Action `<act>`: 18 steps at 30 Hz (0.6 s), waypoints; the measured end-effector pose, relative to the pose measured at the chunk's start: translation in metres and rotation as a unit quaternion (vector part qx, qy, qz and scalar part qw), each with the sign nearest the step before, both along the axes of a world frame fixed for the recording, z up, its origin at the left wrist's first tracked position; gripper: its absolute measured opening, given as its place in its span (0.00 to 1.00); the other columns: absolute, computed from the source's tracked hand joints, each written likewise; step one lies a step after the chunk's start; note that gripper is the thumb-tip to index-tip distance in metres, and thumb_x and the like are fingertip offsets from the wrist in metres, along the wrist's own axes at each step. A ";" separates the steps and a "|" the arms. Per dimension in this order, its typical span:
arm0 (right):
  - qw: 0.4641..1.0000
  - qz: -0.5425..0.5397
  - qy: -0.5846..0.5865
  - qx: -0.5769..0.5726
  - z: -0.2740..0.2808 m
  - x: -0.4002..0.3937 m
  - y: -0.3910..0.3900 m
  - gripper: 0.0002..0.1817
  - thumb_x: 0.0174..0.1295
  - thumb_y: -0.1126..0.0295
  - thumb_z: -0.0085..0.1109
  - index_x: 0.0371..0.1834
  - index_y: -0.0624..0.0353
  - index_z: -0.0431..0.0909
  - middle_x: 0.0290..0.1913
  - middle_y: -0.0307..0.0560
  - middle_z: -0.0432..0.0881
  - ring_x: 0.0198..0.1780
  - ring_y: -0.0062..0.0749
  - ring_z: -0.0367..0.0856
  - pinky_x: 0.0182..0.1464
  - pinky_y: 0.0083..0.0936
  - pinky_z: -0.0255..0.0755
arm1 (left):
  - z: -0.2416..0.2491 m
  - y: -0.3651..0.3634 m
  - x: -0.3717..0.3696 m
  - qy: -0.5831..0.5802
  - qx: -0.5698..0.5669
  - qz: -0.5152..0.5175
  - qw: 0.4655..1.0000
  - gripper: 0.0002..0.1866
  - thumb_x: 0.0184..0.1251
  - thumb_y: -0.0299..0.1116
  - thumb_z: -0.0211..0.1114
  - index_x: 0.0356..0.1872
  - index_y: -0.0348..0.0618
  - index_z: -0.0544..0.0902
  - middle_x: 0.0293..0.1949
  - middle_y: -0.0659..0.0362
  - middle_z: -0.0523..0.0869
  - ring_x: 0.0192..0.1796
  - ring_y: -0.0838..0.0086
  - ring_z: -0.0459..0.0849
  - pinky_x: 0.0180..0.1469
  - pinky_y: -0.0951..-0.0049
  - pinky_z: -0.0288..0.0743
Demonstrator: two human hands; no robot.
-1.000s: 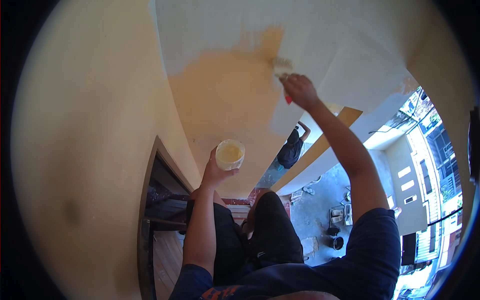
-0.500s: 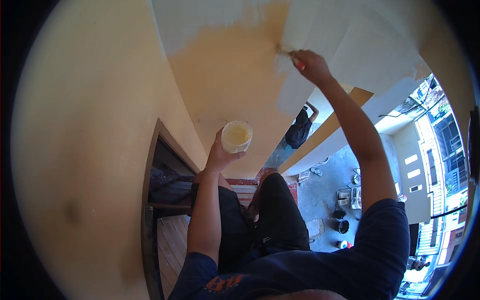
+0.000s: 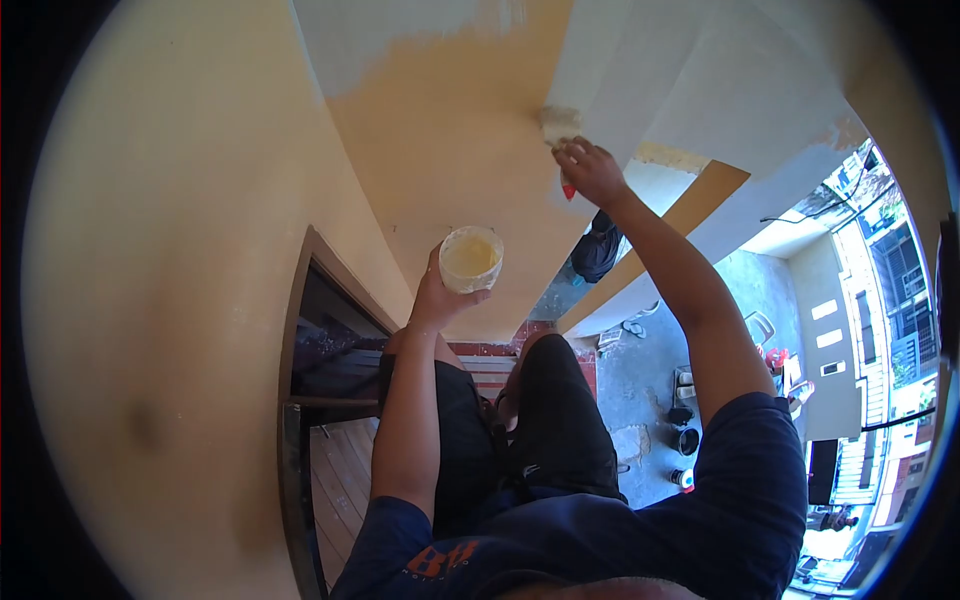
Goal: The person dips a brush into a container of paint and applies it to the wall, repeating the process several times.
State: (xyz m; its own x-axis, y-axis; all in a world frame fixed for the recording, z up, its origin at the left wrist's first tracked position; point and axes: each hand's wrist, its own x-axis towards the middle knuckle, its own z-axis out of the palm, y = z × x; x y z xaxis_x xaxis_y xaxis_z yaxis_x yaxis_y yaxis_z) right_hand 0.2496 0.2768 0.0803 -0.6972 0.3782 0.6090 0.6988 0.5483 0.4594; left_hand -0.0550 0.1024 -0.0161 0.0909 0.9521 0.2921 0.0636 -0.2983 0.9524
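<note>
My left hand (image 3: 440, 300) is wrapped round a whitish plastic tub (image 3: 487, 283) with pale yellow paint (image 3: 470, 256) inside, its open top facing me. Up and to the right, my right hand (image 3: 594, 172) grips a paintbrush (image 3: 561, 124) with wide, pale bristles and a red-ended handle. The bristles lie against the wall (image 3: 440, 150) near the right edge of its orange-yellow coat. Greyish white surface shows above that coat and to its right.
A dark door frame (image 3: 298, 300) stands at left, beside a wooden plank surface (image 3: 343, 490). Another person (image 3: 597, 252) is beyond the wall edge, partly hidden by my arm. Black buckets (image 3: 686, 440) and sandals (image 3: 634, 328) are on the grey floor (image 3: 650, 390) below.
My right hand has moved down and slightly left, and the brush now points upward with its bristles more plainly visible. The tub has shifted slightly up. The other person is now more hidden.
</note>
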 end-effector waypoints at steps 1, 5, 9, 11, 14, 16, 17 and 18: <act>0.998 0.012 -0.027 -0.050 -0.009 0.001 -0.003 0.16 0.56 0.66 0.59 0.48 0.51 0.78 0.51 0.41 0.80 0.54 0.37 0.79 0.48 0.32 0.78 | -0.001 -0.001 0.001 0.001 -0.001 -0.003 1.000 0.49 0.40 0.30 0.84 0.65 0.38 0.63 0.60 0.54 0.76 0.63 0.68 0.75 0.65 0.65 0.70; 0.975 0.011 -0.068 -0.212 -0.015 0.003 -0.002 0.13 0.58 0.68 0.57 0.47 0.51 0.78 0.48 0.43 0.80 0.51 0.40 0.80 0.50 0.35 0.77 | 0.000 0.002 0.002 -0.028 -0.002 -0.008 1.000 0.49 0.41 0.30 0.84 0.65 0.38 0.63 0.59 0.54 0.76 0.63 0.68 0.76 0.65 0.66 0.70; 0.978 -0.038 -0.045 -0.199 0.039 0.011 0.017 0.14 0.58 0.68 0.57 0.48 0.49 0.80 0.44 0.42 0.80 0.46 0.39 0.81 0.45 0.38 0.78 | 0.001 -0.001 0.001 0.002 0.011 0.000 1.000 0.49 0.41 0.30 0.84 0.65 0.38 0.63 0.59 0.55 0.77 0.63 0.68 0.76 0.65 0.66 0.70; 0.988 -0.003 -0.006 -0.152 0.071 0.019 0.020 0.17 0.55 0.69 0.61 0.49 0.52 0.81 0.42 0.45 0.82 0.44 0.44 0.82 0.43 0.39 0.77 | -0.002 0.001 -0.001 -0.003 0.005 -0.002 1.000 0.50 0.40 0.33 0.84 0.66 0.39 0.63 0.60 0.53 0.77 0.64 0.66 0.76 0.65 0.65 0.69; 0.997 0.054 0.050 0.004 0.107 0.015 -0.008 0.16 0.56 0.72 0.60 0.49 0.52 0.81 0.43 0.43 0.83 0.47 0.40 0.83 0.45 0.35 0.76 | -0.005 0.002 -0.001 -0.008 0.004 -0.003 1.000 0.52 0.40 0.35 0.84 0.68 0.40 0.62 0.61 0.51 0.77 0.65 0.63 0.76 0.66 0.64 0.69; 0.996 0.055 0.046 0.044 0.110 0.009 -0.016 0.16 0.56 0.72 0.60 0.50 0.52 0.80 0.45 0.42 0.83 0.48 0.39 0.83 0.45 0.34 0.76 | -0.007 0.003 0.000 -0.005 0.010 -0.004 1.000 0.52 0.40 0.35 0.84 0.68 0.40 0.62 0.61 0.51 0.77 0.65 0.63 0.76 0.66 0.64 0.69; 0.994 0.055 0.048 0.086 0.110 0.007 -0.019 0.17 0.56 0.73 0.59 0.50 0.51 0.80 0.46 0.42 0.83 0.50 0.38 0.83 0.46 0.34 0.76 | -0.007 0.003 0.000 -0.014 0.003 -0.004 1.000 0.52 0.40 0.35 0.84 0.68 0.40 0.62 0.61 0.51 0.77 0.65 0.63 0.76 0.66 0.64 0.69; 0.994 0.054 0.048 0.085 0.101 0.007 -0.016 0.17 0.56 0.73 0.59 0.50 0.51 0.80 0.46 0.42 0.83 0.50 0.38 0.83 0.46 0.34 0.76 | -0.007 0.004 0.000 -0.021 -0.002 -0.004 1.000 0.52 0.40 0.35 0.84 0.68 0.40 0.62 0.61 0.51 0.77 0.65 0.63 0.76 0.66 0.64 0.69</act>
State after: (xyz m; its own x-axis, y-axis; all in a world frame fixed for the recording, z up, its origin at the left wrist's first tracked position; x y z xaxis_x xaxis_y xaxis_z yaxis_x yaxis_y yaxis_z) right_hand 0.2570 0.2606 0.1811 -0.6636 0.1905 0.7234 0.6856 0.5419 0.4862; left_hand -0.0551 0.1060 -0.0227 0.0859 0.9528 0.2913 0.0210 -0.2941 0.9556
